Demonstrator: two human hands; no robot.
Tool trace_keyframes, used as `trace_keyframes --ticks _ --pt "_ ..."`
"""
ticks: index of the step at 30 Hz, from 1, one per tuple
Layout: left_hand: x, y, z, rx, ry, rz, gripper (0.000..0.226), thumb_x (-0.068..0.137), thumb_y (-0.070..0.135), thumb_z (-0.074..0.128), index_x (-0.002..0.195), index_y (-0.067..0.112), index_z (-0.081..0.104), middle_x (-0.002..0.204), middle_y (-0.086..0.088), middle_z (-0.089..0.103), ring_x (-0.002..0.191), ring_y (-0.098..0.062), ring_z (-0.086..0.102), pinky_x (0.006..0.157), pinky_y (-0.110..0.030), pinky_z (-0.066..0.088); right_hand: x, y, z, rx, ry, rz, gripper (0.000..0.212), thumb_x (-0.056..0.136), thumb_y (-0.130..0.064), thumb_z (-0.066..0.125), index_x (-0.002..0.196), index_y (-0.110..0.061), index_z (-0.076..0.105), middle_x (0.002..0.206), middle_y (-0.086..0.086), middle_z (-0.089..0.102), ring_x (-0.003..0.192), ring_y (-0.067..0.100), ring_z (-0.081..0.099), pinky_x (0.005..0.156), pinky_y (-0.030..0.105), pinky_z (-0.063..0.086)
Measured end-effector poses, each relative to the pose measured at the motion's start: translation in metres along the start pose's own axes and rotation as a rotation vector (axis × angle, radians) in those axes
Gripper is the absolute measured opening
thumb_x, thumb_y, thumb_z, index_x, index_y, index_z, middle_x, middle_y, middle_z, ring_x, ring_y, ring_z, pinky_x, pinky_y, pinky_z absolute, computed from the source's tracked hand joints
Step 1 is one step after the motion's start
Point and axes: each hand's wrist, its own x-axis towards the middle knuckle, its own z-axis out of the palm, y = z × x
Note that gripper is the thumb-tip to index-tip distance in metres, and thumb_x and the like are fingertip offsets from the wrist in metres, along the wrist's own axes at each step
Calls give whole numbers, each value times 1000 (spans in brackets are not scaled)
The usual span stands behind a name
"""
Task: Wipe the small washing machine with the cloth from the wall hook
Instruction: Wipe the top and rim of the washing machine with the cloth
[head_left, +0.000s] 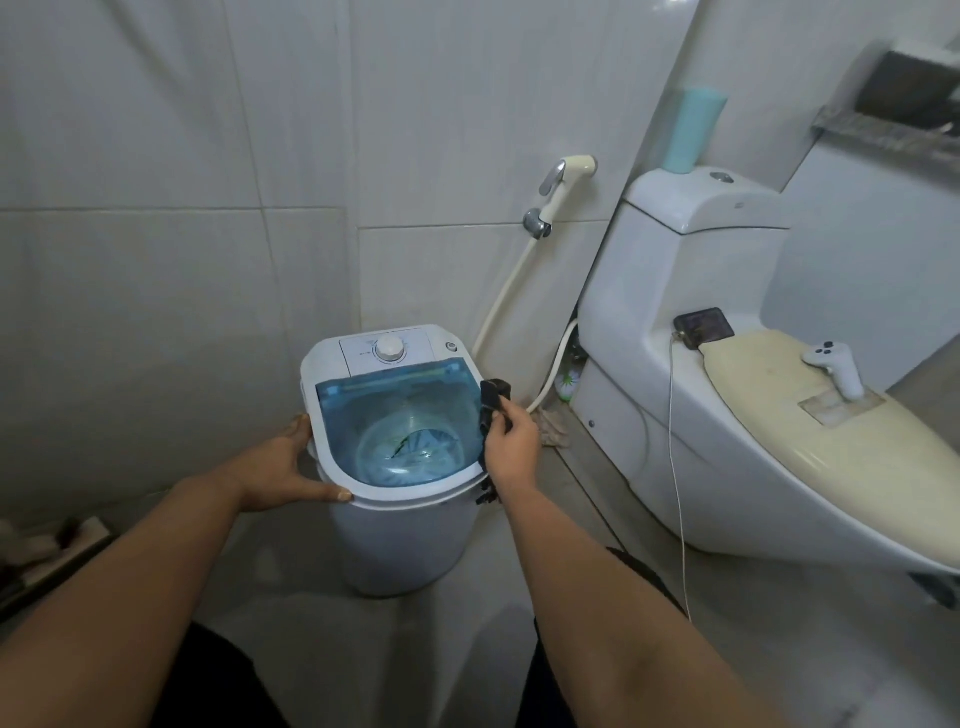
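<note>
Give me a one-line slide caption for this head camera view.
Left hand steadies the small washing machine while the right hand wipes its rim with a dark cloth, beside the toilet.

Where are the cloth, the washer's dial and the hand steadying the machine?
cloth (491, 410): head view, dark fold beside the right-hand rim.
dial (390, 348): head view, knob face.
left hand (283, 467): head view, back of hand.

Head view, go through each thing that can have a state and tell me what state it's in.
Washer: upright on the floor, blue lid closed.
Cloth: dark, gripped in right hand, against the washer's right rim.
Left hand: bracing the washer's left rim.
Toilet: lid down.
Sprayer: hung on its wall holder.
</note>
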Motion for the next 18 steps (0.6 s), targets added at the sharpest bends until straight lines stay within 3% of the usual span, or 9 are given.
trace_keyframes --ticks 7,12,18 --pt "1 -3 1 35 11 11 151 42 93 74 163 31 8 171 0 14 155 -16 20 125 -32 21 -63 12 -1 14 99 -77 38 99 -11 54 134 -24 64 150 -6 51 135 11 49 107 23 40" --pt "-1 -5 4 44 43 41 152 41 97 69 163 30 9 171 2 14 156 -15 15 120 -24 15 -114 21 11 -63 27 -330 42 99 -4 54 139 -17 60 154 -1 47 149 15 30 120 40 31" --pt "-1 -20 7 116 80 34 148 49 99 63 164 29 3 171 4 7 157 -13 10 128 -37 18 -157 14 33 -187 -172 -678 49 92 5 54 137 -11 60 154 6 46 151 24 28 123 53 18"
